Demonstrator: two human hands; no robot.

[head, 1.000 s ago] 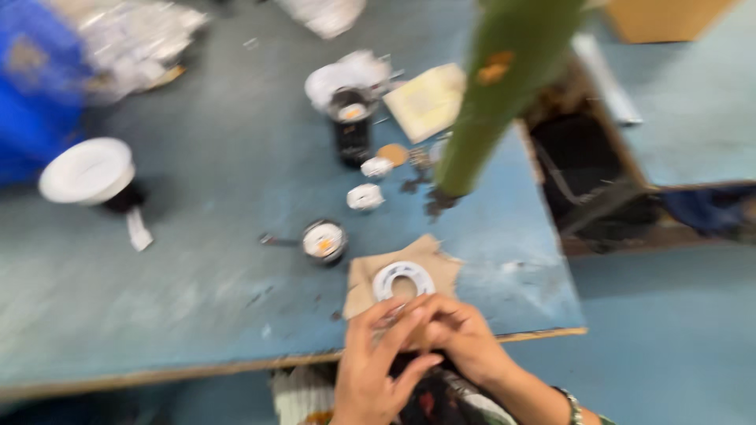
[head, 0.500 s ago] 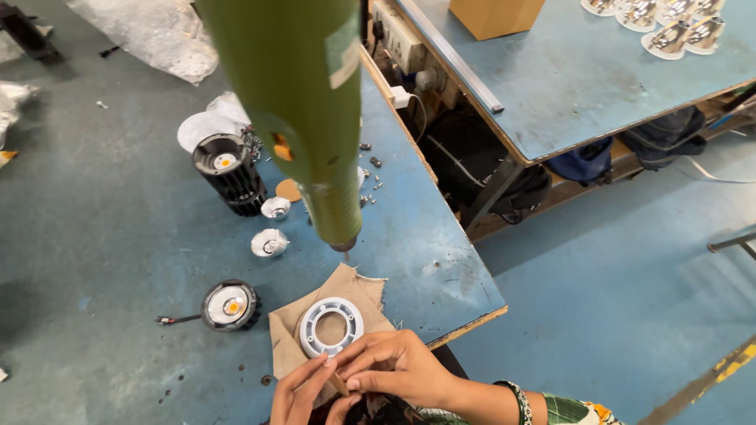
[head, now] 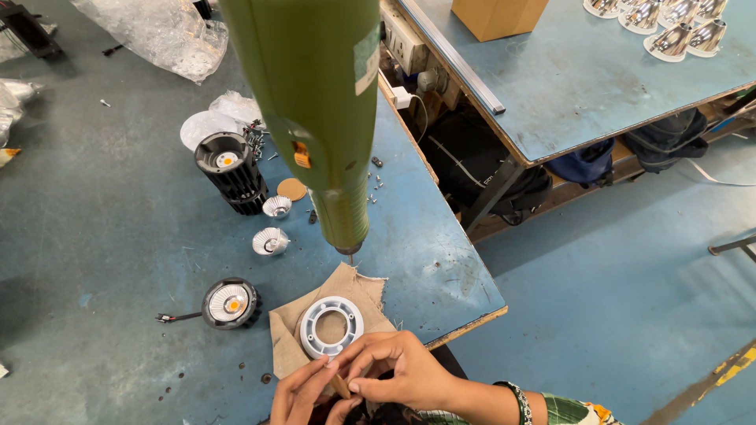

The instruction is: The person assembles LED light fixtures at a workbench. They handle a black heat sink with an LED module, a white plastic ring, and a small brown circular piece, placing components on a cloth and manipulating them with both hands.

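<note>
My left hand (head: pixel 302 396) and my right hand (head: pixel 400 370) meet at the near edge of the blue table (head: pixel 102 236). Between their fingertips they pinch a small brown piece (head: pixel 341 386). Just beyond my fingers a white plastic ring (head: pixel 331 326) lies flat on a scrap of burlap cloth (head: pixel 285 346). A green powered screwdriver (head: pixel 311 102) hangs upright over the table, with its tip just above the cloth's far corner.
A round black lamp module with a wire (head: pixel 229 303) lies left of the cloth. Behind it are two small silver reflectors (head: pixel 270 241), a black finned housing (head: pixel 230 171), a brown disc (head: pixel 292 189) and loose screws. A second table (head: pixel 583 71) holds a cardboard box and several reflectors.
The view has swung and sharpened. My hands have drawn back from over the white ring to the table's near edge, still joined at the fingertips.
</note>
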